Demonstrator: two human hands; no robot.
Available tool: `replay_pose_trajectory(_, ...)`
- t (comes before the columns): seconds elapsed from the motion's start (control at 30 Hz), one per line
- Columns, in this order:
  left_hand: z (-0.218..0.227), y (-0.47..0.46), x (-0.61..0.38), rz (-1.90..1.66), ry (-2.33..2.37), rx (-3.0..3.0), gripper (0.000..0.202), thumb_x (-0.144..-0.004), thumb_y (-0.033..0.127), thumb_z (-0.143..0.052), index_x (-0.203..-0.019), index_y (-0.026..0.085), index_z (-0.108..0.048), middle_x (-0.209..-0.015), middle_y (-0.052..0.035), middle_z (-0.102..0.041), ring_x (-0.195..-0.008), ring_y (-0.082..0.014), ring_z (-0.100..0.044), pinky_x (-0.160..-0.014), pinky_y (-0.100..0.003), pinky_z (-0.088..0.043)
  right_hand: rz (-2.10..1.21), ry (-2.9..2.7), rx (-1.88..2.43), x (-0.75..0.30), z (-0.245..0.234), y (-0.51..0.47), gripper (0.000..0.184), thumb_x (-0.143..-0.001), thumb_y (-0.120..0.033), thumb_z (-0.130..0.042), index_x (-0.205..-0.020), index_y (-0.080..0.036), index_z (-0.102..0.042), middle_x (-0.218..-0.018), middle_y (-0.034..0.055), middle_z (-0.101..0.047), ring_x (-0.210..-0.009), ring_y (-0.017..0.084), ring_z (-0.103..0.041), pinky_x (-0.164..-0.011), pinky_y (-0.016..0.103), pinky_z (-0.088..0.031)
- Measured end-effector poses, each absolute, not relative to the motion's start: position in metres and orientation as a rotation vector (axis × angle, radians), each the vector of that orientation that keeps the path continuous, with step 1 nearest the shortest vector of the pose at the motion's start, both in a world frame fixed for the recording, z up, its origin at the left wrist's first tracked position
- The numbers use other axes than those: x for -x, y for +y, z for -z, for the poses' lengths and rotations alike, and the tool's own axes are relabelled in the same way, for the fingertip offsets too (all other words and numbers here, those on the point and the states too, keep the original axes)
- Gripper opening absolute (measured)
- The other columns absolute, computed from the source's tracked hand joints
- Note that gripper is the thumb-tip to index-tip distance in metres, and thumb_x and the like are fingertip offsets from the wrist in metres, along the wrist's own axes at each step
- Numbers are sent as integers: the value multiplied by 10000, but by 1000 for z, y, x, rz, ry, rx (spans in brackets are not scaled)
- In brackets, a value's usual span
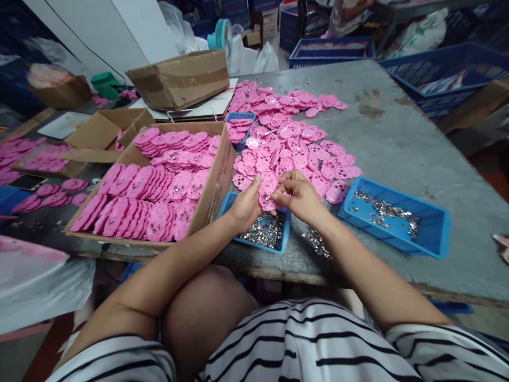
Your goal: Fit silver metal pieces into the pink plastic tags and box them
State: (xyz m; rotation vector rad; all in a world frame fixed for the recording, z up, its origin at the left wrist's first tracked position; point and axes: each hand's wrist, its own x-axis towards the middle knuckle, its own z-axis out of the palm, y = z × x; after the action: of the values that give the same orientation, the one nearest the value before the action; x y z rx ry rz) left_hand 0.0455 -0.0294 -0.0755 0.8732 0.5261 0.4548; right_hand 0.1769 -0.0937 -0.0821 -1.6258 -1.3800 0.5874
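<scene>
A pink plastic piece (267, 199) is held between both hands just above the far edge of the small blue tray (262, 248). The left hand (245, 206) grips the piece's left side with thumb and fingers. The right hand (301, 197) pinches its right edge with its fingertips, so both hands are closed on the one piece and nearly meet across it.

The small blue tray stands at the near edge of the tabletop (397, 132) and holds a heap of small shiny metal bits (264, 231). Just right of the tray, more metal bits (317, 241) lie loose on the tabletop under the right wrist.

Beyond the tray, a broad pile of pink pieces (294, 148) spreads flat over the tabletop. Touching the tray's left side is an open cardboard box (217, 185) filled with overlapping rows of pink pieces (151, 191).

Right of the tray, a little apart, sits a larger blue tray (433, 233) with a thin scatter of metal bits. Far behind the tray, past the pile's left edge, is a small blue tub (240, 123) holding a few pink pieces, and behind that a taped brown carton (183, 79).
</scene>
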Motion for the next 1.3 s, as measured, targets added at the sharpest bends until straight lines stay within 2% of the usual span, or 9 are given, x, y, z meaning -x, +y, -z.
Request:
replay_pose_trajectory(0.2, 72, -30, -46, -414, 536, -867, 542, -1019, 408, -184, -1375, 149, -501, -1038, -140, -715, -929, -245, -691, -762, -382, -577, -703, -1327, 1645, -177, 78, -94, 196, -729, -141, -672, -565, -195, -580, -853, 34, -530, -819, 186, -520, -775, 386, -471)
replay_pose_trajectory(0.33, 69, -31, -46, -404, 550, -873, 549, -1021, 388, -149, -1341, 146, -523, -973, -131, -721, -904, -238, -698, -735, -363, -574, -654, -1330, 1662, -175, 78, -94, 204, -724, -132, -686, -562, -196, -580, -822, 26, -529, -817, 187, -527, -771, 380, -471)
replay_pose_trajectory(0.43, 72, -30, -45, -396, 548, -869, 540, -1009, 459, -211, -1288, 164, -566, -915, -117, -720, -863, -239, -701, -697, -349, -571, -628, -1341, 1644, -176, 79, -94, 220, -717, -131, -699, -552, -201, -572, -796, 24, -534, -830, 194, -537, -781, 388, -483)
replay_pose_trajectory(0.67, 81, -26, -42, -343, 513, -893, 570, -960, 590, -310, -1205, 166, -601, -837, -95, -712, -754, -212, -699, -577, -284, -537, -776, -1373, 1557, -178, 79, -93, 269, -789, -245, -677, -545, -208, -570, -774, 44, -561, -805, 202, -558, -764, 414, -496)
replay_pose_trajectory(0.8, 81, -26, -42, -332, 521, -913, 592, -954, 611, -301, -1213, 168, -595, -858, -104, -717, -745, -216, -700, -512, -260, -495, -820, -1403, 1568, -177, 74, -93, 266, -782, -179, -656, -532, -209, -570, -701, 35, -574, -811, 211, -563, -781, 419, -480)
replay_pose_trajectory(0.93, 78, -29, -43, -352, 543, -903, 569, -972, 573, -280, -1216, 166, -594, -850, -102, -711, -750, -219, -700, -561, -291, -530, -733, -1433, 1653, -177, 71, -94, 252, -725, -82, -660, -524, -213, -584, -642, 27, -568, -879, 231, -544, -813, 418, -451)
replay_pose_trajectory(1.1, 72, -31, -45, -369, 537, -899, 530, -975, 549, -310, -1203, 167, -600, -828, -85, -707, -758, -211, -698, -617, -306, -556, -751, -1438, 1613, -177, 71, -94, 257, -733, -94, -644, -519, -214, -568, -630, 20, -560, -845, 220, -547, -811, 415, -451)
replay_pose_trajectory(1.3, 73, -32, -45, -381, 555, -897, 508, -999, 483, -255, -1221, 179, -595, -850, -85, -711, -782, -212, -697, -639, -322, -565, -637, -1468, 1654, -174, 71, -96, 249, -706, -82, -632, -531, -223, -525, -686, 20, -540, -847, 213, -548, -793, 400, -465)
